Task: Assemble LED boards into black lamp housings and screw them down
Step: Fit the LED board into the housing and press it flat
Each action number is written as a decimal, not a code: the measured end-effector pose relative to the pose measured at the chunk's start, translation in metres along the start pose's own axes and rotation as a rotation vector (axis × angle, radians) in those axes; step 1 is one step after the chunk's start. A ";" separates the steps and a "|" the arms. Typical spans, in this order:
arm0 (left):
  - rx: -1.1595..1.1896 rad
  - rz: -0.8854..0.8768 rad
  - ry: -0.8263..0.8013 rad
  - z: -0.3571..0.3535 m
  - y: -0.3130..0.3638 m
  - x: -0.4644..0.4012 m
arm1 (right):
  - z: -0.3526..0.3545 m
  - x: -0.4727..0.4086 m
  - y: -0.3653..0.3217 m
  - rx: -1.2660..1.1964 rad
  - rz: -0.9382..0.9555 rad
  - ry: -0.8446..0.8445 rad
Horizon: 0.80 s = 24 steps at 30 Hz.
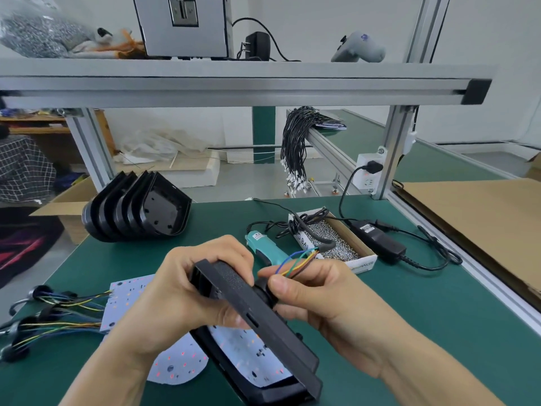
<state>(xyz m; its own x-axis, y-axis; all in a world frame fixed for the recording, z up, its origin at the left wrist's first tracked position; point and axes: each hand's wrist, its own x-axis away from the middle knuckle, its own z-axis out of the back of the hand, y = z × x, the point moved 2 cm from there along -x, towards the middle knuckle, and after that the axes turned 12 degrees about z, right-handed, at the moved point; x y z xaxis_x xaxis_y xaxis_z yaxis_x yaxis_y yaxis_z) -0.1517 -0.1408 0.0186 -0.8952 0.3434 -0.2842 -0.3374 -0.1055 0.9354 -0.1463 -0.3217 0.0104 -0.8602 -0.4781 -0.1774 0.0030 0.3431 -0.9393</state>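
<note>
Wire-threading step, I'd say: left hand [187,291] grips the housing [257,323] above the desk's near edge, right hand [310,291] pinches the wires [295,260] (board [251,358] already inside). Next: seat it, grab screws [330,238].

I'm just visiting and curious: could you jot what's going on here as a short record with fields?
Left hand: grips black lamp housing
Right hand: pinches coloured wires at the housing
In housing: white LED board
Spare housings: stacked, back left
Screwdriver: lying on green table
Box of screws: behind right hand
</note>
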 end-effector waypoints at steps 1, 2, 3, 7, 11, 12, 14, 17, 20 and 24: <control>-0.013 -0.019 0.023 0.000 0.000 -0.001 | 0.000 0.000 0.002 0.002 0.004 0.013; -0.023 -0.037 0.040 -0.001 0.000 -0.001 | 0.000 -0.002 0.004 0.004 0.005 0.021; -0.017 -0.042 0.056 -0.003 -0.001 -0.001 | 0.000 -0.002 0.006 0.006 0.003 0.024; -0.041 0.023 0.112 -0.007 -0.005 0.001 | 0.001 -0.008 0.008 0.090 0.051 0.038; 0.056 0.095 0.119 -0.003 -0.012 -0.004 | 0.002 -0.018 -0.001 0.118 0.092 0.113; 0.075 0.115 0.132 -0.003 -0.014 -0.005 | 0.001 -0.020 -0.002 0.136 0.093 0.147; 0.113 0.137 0.141 -0.004 -0.018 -0.005 | 0.001 -0.025 0.000 0.157 0.090 0.228; 0.207 0.179 0.133 -0.006 -0.024 -0.004 | -0.004 -0.032 0.005 0.081 0.112 0.283; 0.268 0.219 0.164 -0.006 -0.028 -0.004 | -0.004 -0.038 0.010 0.028 0.128 0.333; 0.340 0.253 0.181 -0.008 -0.030 -0.004 | -0.003 -0.042 0.017 0.093 0.143 0.388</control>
<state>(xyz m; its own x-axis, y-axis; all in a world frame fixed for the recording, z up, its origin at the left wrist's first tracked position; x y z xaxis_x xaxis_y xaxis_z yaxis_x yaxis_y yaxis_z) -0.1406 -0.1465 -0.0100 -0.9838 0.1744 -0.0415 -0.0137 0.1574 0.9874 -0.1119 -0.2934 0.0032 -0.9759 -0.0851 -0.2012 0.1673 0.3010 -0.9388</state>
